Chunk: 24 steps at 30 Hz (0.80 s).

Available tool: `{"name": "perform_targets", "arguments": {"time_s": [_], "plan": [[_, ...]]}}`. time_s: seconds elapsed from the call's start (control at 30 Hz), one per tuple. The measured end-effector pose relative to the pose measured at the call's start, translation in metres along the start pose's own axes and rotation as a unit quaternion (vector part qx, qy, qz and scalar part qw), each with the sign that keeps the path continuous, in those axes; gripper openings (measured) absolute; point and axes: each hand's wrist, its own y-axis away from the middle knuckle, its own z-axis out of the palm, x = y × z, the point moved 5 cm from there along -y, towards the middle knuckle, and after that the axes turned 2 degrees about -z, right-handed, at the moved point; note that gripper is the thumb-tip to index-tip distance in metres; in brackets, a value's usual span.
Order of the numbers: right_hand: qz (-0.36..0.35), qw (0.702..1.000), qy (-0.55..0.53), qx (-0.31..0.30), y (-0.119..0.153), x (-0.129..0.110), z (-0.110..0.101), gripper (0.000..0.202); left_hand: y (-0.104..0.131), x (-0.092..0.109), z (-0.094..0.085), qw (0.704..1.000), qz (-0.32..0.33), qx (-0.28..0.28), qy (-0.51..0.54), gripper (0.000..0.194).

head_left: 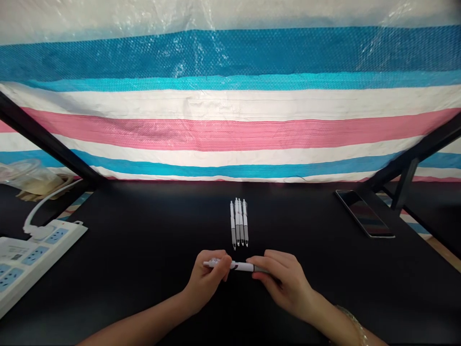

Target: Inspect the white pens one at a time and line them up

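Observation:
A white pen (242,266) lies sideways between my hands, above the black table near its front. My left hand (210,278) pinches its clicker end, at the left, between thumb and fingers. At the grey grip end, my right hand (283,278) is closed round the pen, hiding part of it. Just beyond my hands, several white pens (239,223) with grey grips lie side by side on the table, their clicker ends pointing away and their tips toward me.
On the left is a white power strip (68,235) with a plugged-in cable (50,198). A phone (364,214) lies at the right. Black metal bars (54,139) slope along both sides. A striped sheet (230,134) hangs behind the black table (151,240).

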Motion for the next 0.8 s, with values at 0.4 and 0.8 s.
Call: {"name": "perform_targets", "arguments": {"time_s": [0.4,0.8], "plan": [[0.297,0.916,-0.206,-0.177,-0.003,0.019,-0.010,0.040,0.004,0.016,0.001,0.993,0.105,-0.031,-0.040,0.040],[0.349,0.858,-0.340,-0.164,0.006,0.032,-0.010,0.032,0.004,0.019,-0.003,0.993,0.114,-0.007,-0.034,0.039]]}}
